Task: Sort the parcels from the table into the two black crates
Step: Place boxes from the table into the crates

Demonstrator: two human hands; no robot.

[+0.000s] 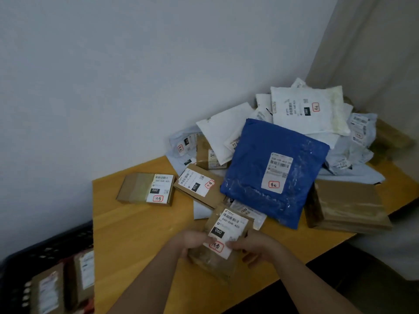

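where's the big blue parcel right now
In the head view the blue parcel lies right of centre on the wooden table, atop the pile, just beyond the small cardboard box held in both hands.

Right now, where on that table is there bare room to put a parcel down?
Bare wood on the table lies left of both hands, in front of the small box. The far right, round the blue bag, is crowded.

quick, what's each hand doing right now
Left hand: grips the left edge of the brown parcel marked 060.
Right hand: grips the same parcel's right edge.
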